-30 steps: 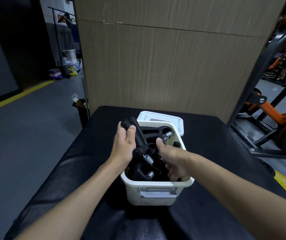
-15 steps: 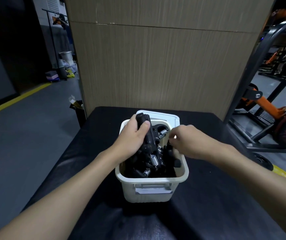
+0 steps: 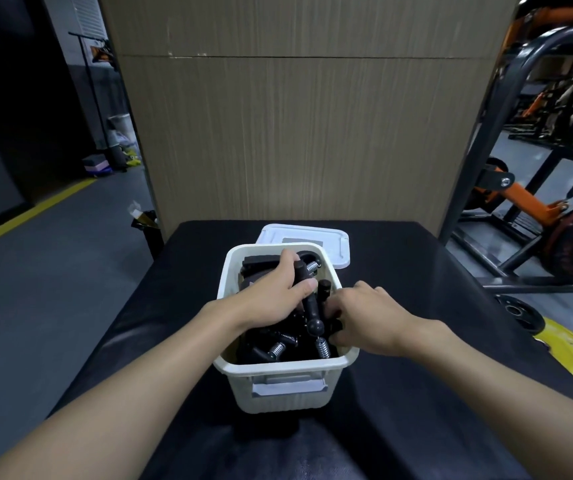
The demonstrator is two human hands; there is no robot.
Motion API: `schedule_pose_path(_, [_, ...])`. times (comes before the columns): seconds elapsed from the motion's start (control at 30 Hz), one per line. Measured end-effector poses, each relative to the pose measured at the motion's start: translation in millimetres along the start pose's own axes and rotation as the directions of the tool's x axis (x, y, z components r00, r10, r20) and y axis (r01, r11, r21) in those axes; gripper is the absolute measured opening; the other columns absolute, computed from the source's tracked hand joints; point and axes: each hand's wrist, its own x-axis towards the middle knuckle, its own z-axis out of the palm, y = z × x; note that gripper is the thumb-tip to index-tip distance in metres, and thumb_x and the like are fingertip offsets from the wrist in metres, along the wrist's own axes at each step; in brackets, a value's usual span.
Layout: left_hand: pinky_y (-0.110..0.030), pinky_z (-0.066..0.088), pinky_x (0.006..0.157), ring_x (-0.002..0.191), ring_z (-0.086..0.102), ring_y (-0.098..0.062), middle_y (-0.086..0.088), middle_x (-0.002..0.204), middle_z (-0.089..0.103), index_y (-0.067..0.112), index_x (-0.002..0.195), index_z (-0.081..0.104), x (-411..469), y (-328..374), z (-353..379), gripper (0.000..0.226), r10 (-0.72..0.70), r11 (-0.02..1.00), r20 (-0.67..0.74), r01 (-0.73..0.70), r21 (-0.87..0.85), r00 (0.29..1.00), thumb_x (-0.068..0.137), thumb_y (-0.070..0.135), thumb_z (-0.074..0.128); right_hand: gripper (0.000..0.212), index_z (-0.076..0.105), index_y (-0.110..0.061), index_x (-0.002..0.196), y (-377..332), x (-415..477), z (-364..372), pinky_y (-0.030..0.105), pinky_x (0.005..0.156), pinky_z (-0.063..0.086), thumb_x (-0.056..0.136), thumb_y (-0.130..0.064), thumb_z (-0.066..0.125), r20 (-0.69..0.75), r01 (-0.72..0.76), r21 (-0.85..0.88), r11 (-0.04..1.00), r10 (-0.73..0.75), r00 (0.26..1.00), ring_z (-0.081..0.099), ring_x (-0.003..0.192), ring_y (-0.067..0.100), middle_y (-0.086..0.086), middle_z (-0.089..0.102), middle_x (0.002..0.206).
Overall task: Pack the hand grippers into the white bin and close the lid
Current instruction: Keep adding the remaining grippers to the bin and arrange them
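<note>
A white bin (image 3: 285, 389) stands on the black padded bench (image 3: 416, 306), filled with several black hand grippers with metal springs (image 3: 278, 348). My left hand (image 3: 274, 289) grips the handle of one black hand gripper (image 3: 312, 313) inside the bin. At the bin's right side my right hand (image 3: 364, 313) reaches in with curled fingers among the hand grippers; what they hold is hidden. The white lid (image 3: 309, 242) lies flat on the bench just behind the bin.
A wooden panel wall (image 3: 295, 133) rises behind the bench. Orange and black gym machines (image 3: 537, 202) stand to the right, with a weight plate (image 3: 517, 311) on the floor. Grey floor with yellow lines lies to the left.
My left hand has pushed its hand gripper lower into the bin. My right hand has dropped from above the rim into the bin's right side.
</note>
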Motion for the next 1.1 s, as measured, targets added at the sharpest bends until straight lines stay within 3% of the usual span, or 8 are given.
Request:
schedule_pose_path(0.23, [-0.045,0.048,0.095,0.082,0.061,-0.012,0.005,0.085,0.061,0.024,0.12,0.039,10,2,6,0.028,-0.039,0.999,-0.063,0.041,0.025,0.997,0.101,0.041,0.052,0.007,0.061,-0.02,0.076,-1,-4,0,0.035,0.074,0.036,0.073,-0.026,0.063,-0.114,0.062,-0.055,0.997,-0.068,0.991,0.045,0.088,0.022,-0.006,0.058,0.078])
schedule_pose_path(0.43, [-0.026,0.049,0.081,0.09,0.061,-0.015,-0.001,0.095,0.061,0.021,0.124,0.044,9,-1,5,0.031,-0.076,0.996,-0.104,0.07,-0.058,0.992,0.099,0.031,0.059,0.012,0.066,-0.027,0.088,10,-4,6,0.039,0.088,0.045,0.078,-0.025,0.07,-0.088,0.023,0.209,0.978,-0.004,0.996,0.047,0.095,0.015,-0.013,0.061,0.086])
schedule_pose_path(0.53, [-0.031,0.052,0.079,0.088,0.064,-0.022,0.002,0.09,0.06,0.021,0.121,0.046,14,1,2,0.025,-0.074,0.982,-0.191,0.039,-0.184,0.979,0.1,0.024,0.059,0.019,0.07,-0.028,0.084,15,-2,1,0.036,0.089,0.049,0.084,-0.013,0.058,-0.175,0.016,0.346,0.938,0.048,0.983,0.056,0.095,0.011,-0.013,0.065,0.092])
schedule_pose_path(0.63, [-0.041,0.057,0.072,0.074,0.066,-0.031,-0.004,0.078,0.066,0.014,0.119,0.044,20,7,-7,0.021,-0.096,0.944,-0.245,0.011,-0.329,0.965,0.102,0.017,0.055,0.032,0.073,-0.02,0.093,16,-2,-4,0.029,0.084,0.05,0.088,-0.004,0.046,-0.255,-0.009,0.406,0.914,0.123,0.959,0.058,0.094,0.01,-0.009,0.067,0.097])
schedule_pose_path(0.73, [-0.03,0.054,0.055,0.062,0.061,-0.026,-0.003,0.066,0.065,0.008,0.12,0.044,22,12,-15,0.021,-0.097,0.915,-0.302,-0.034,-0.403,0.948,0.102,0.013,0.055,0.036,0.071,-0.019,0.091,13,-2,-4,0.02,0.071,0.049,0.087,0.001,0.042,-0.3,-0.006,0.444,0.896,0.155,0.941,0.062,0.08,0.005,-0.01,0.069,0.085])
schedule_pose_path(0.87, [-0.032,0.053,0.061,0.065,0.061,-0.025,-0.01,0.076,0.066,0.007,0.121,0.043,25,5,-21,0.021,-0.117,0.897,-0.37,-0.062,-0.438,0.922,0.104,0.017,0.051,0.03,0.06,-0.019,0.088,1,2,-10,0.015,0.061,0.044,0.082,0.002,0.039,-0.281,0.036,0.506,0.862,0.126,0.951,0.061,0.069,0.002,-0.007,0.072,0.08])
schedule_pose_path(1.0, [-0.036,0.051,0.062,0.072,0.065,-0.026,-0.023,0.095,0.067,0.012,0.12,0.045,24,-12,-28,0.017,-0.131,0.874,-0.429,-0.1,-0.475,0.894,0.105,0.019,0.049,0.027,0.058,-0.022,0.093,-9,15,-3,0.036,0.096,0.033,0.083,-0.007,0.039,-0.07,0.048,0.16,0.986,-0.037,0.997,0.054,0.104,0.014,-0.006,0.069,0.094])
schedule_pose_path(1.1, [-0.044,0.055,0.071,0.075,0.067,-0.026,-0.013,0.086,0.068,0.014,0.122,0.046,20,-20,-33,0.019,-0.121,0.873,-0.442,-0.116,-0.474,0.889,0.104,0.019,0.05,0.015,0.055,-0.016,0.091,-16,26,9,0.04,0.093,0.024,0.082,-0.009,0.044,-0.032,0.12,-0.177,0.977,-0.127,0.991,0.039,0.121,0.016,0.0,0.061,0.101])
